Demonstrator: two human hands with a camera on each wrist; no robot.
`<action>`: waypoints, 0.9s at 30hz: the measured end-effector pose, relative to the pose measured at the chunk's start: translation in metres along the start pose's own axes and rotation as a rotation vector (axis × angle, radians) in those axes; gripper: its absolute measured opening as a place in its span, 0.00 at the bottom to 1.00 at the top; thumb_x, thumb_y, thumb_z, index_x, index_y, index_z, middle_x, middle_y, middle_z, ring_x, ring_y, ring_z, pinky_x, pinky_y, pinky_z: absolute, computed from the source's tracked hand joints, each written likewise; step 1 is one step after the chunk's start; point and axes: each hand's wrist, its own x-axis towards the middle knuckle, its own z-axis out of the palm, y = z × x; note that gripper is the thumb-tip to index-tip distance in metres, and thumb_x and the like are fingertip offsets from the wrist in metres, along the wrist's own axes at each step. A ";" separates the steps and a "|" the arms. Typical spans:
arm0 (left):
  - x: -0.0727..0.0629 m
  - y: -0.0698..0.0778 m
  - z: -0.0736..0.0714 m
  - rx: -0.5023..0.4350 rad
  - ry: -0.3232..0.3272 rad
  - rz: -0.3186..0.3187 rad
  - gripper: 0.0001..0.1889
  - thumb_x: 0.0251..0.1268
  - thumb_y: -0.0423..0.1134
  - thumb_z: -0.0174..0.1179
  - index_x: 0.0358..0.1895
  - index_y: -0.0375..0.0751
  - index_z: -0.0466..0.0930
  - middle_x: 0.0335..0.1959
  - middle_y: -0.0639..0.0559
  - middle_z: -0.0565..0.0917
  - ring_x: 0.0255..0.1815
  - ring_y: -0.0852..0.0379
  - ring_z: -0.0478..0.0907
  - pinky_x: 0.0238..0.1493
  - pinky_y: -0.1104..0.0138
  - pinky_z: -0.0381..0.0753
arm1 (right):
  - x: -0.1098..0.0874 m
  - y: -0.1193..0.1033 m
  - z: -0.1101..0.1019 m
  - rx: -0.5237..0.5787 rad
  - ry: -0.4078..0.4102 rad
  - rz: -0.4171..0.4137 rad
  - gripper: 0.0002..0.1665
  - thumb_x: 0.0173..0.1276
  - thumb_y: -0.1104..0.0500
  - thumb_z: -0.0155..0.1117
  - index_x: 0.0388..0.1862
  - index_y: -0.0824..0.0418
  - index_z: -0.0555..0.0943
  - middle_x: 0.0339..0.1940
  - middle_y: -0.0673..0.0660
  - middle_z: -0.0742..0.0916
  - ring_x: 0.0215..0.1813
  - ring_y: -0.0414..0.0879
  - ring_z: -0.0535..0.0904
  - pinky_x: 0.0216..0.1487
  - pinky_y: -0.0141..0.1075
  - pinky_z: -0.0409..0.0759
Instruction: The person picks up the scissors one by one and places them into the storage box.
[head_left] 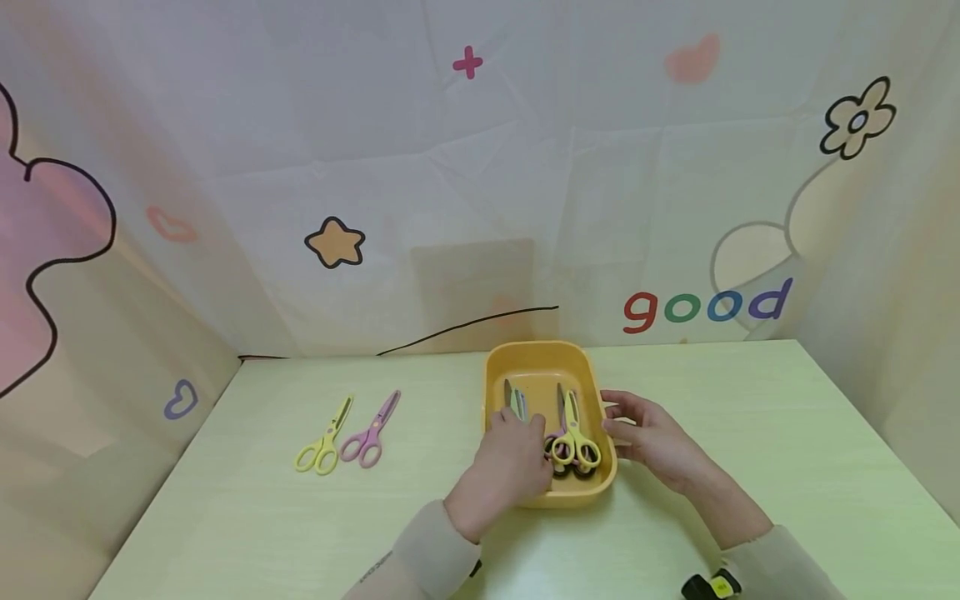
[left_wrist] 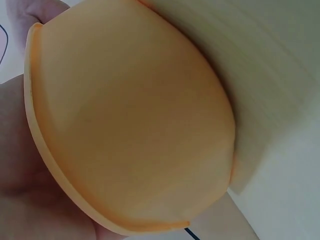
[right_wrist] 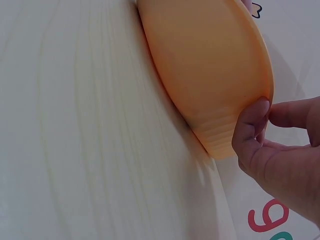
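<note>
Beyond the right hand [head_left: 656, 442], the backdrop [head_left: 600, 192] reads "good" [head_left: 709, 306] — letters red, green, blue, purple. Far beyond the left hand [head_left: 512, 458], it bears a plus sign [head_left: 468, 62]. Lettering [head_left: 375, 567] on the left sleeve [head_left: 435, 546] — unreadable.

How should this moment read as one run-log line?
left hand: in yellow bin; right hand: touching bin; bin: several scissors; table: yellow scissors, pink scissors

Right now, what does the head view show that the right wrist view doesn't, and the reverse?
Only the head view shows the yellow scissors and pink scissors on the table and more scissors inside the orange tray.
Only the right wrist view shows the ridges on the tray's outside.
Both show the tray, table, right hand and red g.
</note>
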 end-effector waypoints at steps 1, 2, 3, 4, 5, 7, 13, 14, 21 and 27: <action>0.000 0.001 0.000 0.018 -0.005 -0.003 0.24 0.69 0.43 0.60 0.64 0.37 0.75 0.44 0.33 0.74 0.44 0.42 0.73 0.31 0.61 0.80 | 0.000 0.000 0.000 0.002 0.000 0.000 0.35 0.81 0.63 0.54 0.80 0.71 0.56 0.61 0.69 0.72 0.54 0.54 0.76 0.52 0.39 0.83; 0.000 0.001 -0.001 0.040 -0.006 -0.005 0.22 0.69 0.44 0.60 0.63 0.37 0.76 0.42 0.33 0.74 0.42 0.43 0.73 0.30 0.61 0.80 | 0.000 0.000 0.000 0.003 -0.001 0.001 0.35 0.81 0.63 0.54 0.80 0.71 0.56 0.61 0.69 0.72 0.54 0.54 0.76 0.52 0.39 0.83; -0.001 0.002 -0.001 0.055 -0.004 -0.005 0.22 0.70 0.44 0.59 0.62 0.37 0.76 0.41 0.34 0.74 0.41 0.43 0.73 0.29 0.61 0.80 | 0.000 0.001 0.000 0.003 -0.002 0.000 0.35 0.81 0.63 0.54 0.80 0.71 0.56 0.61 0.69 0.72 0.53 0.54 0.76 0.52 0.39 0.83; -0.001 0.002 -0.001 0.072 -0.001 -0.004 0.21 0.71 0.44 0.59 0.62 0.37 0.76 0.42 0.34 0.75 0.41 0.43 0.74 0.29 0.61 0.80 | 0.000 0.001 0.000 0.003 -0.002 0.001 0.35 0.81 0.63 0.54 0.80 0.71 0.56 0.61 0.69 0.72 0.53 0.54 0.76 0.52 0.39 0.83; -0.002 0.002 -0.001 0.089 0.002 -0.002 0.21 0.72 0.45 0.59 0.62 0.38 0.76 0.42 0.34 0.75 0.42 0.43 0.74 0.30 0.61 0.81 | 0.000 0.001 0.000 0.003 -0.002 0.001 0.35 0.81 0.63 0.54 0.80 0.71 0.56 0.61 0.69 0.72 0.53 0.54 0.76 0.52 0.39 0.83; -0.003 0.002 -0.002 0.117 0.010 0.006 0.21 0.73 0.46 0.58 0.61 0.38 0.77 0.45 0.33 0.77 0.44 0.42 0.76 0.32 0.60 0.82 | 0.000 0.001 0.000 0.002 -0.003 0.000 0.35 0.81 0.64 0.54 0.80 0.71 0.56 0.60 0.69 0.72 0.53 0.54 0.76 0.52 0.40 0.84; -0.004 0.000 -0.001 0.137 0.037 0.026 0.19 0.76 0.48 0.56 0.58 0.38 0.78 0.49 0.33 0.77 0.48 0.41 0.76 0.39 0.59 0.83 | 0.000 -0.001 0.001 0.001 -0.003 -0.004 0.34 0.81 0.64 0.53 0.79 0.71 0.56 0.60 0.69 0.72 0.53 0.54 0.76 0.51 0.39 0.84; -0.004 0.000 -0.001 0.132 0.046 0.029 0.18 0.76 0.48 0.56 0.58 0.38 0.78 0.48 0.33 0.77 0.47 0.42 0.76 0.39 0.59 0.83 | 0.000 -0.001 0.001 0.000 -0.002 -0.004 0.34 0.81 0.64 0.53 0.79 0.71 0.56 0.60 0.69 0.72 0.53 0.54 0.76 0.51 0.39 0.84; -0.006 -0.009 -0.002 0.055 0.203 0.101 0.14 0.73 0.45 0.61 0.52 0.39 0.79 0.45 0.38 0.78 0.42 0.45 0.75 0.34 0.60 0.80 | 0.000 -0.001 0.001 0.002 0.000 -0.002 0.34 0.81 0.64 0.53 0.79 0.71 0.56 0.59 0.69 0.72 0.53 0.54 0.76 0.51 0.40 0.84; -0.007 -0.025 -0.006 -0.068 0.333 0.180 0.11 0.72 0.42 0.63 0.49 0.40 0.80 0.42 0.44 0.76 0.38 0.50 0.72 0.36 0.60 0.76 | 0.000 -0.001 0.001 0.002 -0.002 -0.004 0.34 0.81 0.64 0.54 0.79 0.71 0.56 0.59 0.69 0.71 0.53 0.54 0.76 0.52 0.39 0.84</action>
